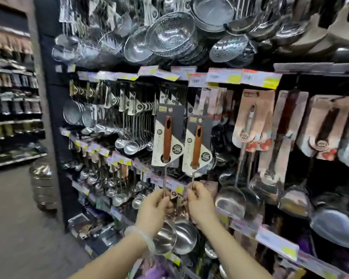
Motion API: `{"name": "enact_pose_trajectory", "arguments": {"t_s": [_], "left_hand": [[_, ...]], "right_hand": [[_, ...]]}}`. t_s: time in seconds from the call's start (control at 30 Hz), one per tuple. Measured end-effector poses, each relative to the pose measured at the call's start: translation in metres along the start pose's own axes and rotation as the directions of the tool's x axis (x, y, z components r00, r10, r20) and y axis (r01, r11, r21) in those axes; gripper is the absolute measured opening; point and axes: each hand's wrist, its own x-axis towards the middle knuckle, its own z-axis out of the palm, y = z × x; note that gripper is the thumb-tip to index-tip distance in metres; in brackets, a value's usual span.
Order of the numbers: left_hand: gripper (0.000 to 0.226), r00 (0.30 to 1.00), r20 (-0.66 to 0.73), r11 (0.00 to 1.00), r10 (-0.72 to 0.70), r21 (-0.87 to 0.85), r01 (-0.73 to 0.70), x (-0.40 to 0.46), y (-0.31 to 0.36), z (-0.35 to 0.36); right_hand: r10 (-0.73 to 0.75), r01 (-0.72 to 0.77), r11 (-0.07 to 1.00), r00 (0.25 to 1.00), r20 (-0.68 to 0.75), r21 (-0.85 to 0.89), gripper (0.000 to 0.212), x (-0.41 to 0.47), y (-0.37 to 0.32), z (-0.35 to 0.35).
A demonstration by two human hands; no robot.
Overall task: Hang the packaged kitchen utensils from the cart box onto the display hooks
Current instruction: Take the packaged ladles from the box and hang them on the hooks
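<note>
I hold two packaged steel ladles upright in front of the display. My left hand (pixel 154 208) grips the thin metal shaft of the left ladle (pixel 168 135), whose wooden handle sits in a grey and white card. My right hand (pixel 199 204) grips the shaft of the right ladle (pixel 197 146), packed the same way. Both bowls (pixel 181 236) hang below my hands, side by side. The cards' tops reach up to the row of hanging packaged utensils (pixel 137 105) on the hooks. The cart box is out of view.
Steel strainers and colanders (pixel 169 35) hang overhead. Pink-carded ladles and spatulas (pixel 254 121) fill the hooks to the right, small ladles (pixel 129 143) to the left. Price-tag rails (pixel 230 78) run across. An aisle floor (pixel 14 228) opens on the left with another shelf behind.
</note>
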Motion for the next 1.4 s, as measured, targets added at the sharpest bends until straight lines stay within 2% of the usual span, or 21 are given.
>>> {"name": "enact_pose_trajectory", "arguments": {"t_s": [0.27, 0.47, 0.63, 0.9, 1.13, 1.3, 1.4], "left_hand": [[0.017, 0.996, -0.018, 0.995, 0.082, 0.052, -0.081, 0.110, -0.004, -0.029], [0.023, 0.999, 0.018, 0.999, 0.031, -0.020, -0.031, 0.165, -0.032, -0.032], [0.020, 0.990, 0.142, 0.998, -0.007, -0.068, 0.017, 0.217, -0.048, -0.033], [0.025, 0.936, 0.342, 0.996, 0.080, -0.074, -0.058, 0.286, -0.049, -0.054], [0.019, 0.860, 0.494, 0.992, 0.126, -0.054, -0.114, 0.297, -0.057, -0.065], [0.022, 0.848, 0.518, 0.994, 0.110, -0.073, -0.084, 0.301, -0.055, -0.061], [0.022, 0.854, 0.512, 0.995, 0.088, -0.078, -0.056, 0.302, -0.056, -0.060]], "right_hand": [[0.035, -0.038, 0.995, 0.999, 0.031, 0.095, 0.017, 0.097, -0.010, 0.042], [0.110, -0.111, 0.990, 0.994, 0.015, 0.088, 0.016, 0.137, 0.003, 0.064], [0.152, -0.140, 0.985, 0.980, -0.131, 0.101, 0.023, 0.172, 0.005, 0.075], [0.118, -0.073, 0.991, 0.881, -0.458, 0.114, 0.029, 0.215, -0.029, 0.079], [0.110, -0.094, 0.994, 0.830, -0.546, 0.056, 0.028, 0.217, -0.052, 0.089], [0.030, -0.073, 0.996, 0.800, -0.600, -0.047, 0.023, 0.212, -0.059, 0.091], [0.049, -0.109, 0.992, 0.794, -0.607, -0.062, 0.018, 0.218, -0.066, 0.082]]}}
